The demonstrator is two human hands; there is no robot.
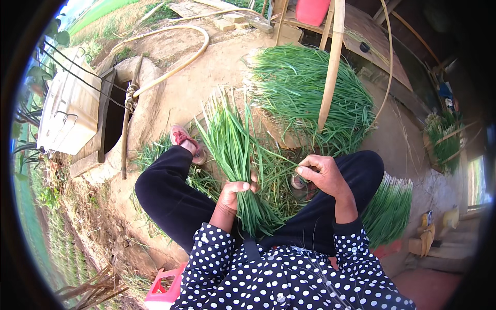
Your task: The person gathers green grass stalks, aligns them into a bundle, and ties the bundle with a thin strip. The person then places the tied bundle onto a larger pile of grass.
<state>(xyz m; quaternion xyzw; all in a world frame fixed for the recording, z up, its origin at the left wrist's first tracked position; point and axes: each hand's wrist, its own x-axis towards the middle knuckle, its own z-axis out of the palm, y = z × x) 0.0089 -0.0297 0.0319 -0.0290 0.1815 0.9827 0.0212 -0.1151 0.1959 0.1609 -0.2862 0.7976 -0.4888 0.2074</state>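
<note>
My left hand (235, 192) is wrapped around a bunch of long green Chinese chives (230, 143), with the pale stem ends pointing away from me and the dark leaf tips hanging over my lap. To the right, my right hand (323, 174) pinches a thin green blade (279, 154) between thumb and fingers; it stretches back towards the bunch. Loose chive trimmings (271, 193) cover the ground between my feet. Beyond my hands lies a large heap of chives (310, 89), its pale ends to the left.
A bamboo pole (332, 66) stands in front of the heap. More chives (389, 207) lie by my right knee. At left are a white plastic crate (71, 104), a pit opening (118, 112) and a pale hose (170, 73). A pink stool (164, 286) is at lower left.
</note>
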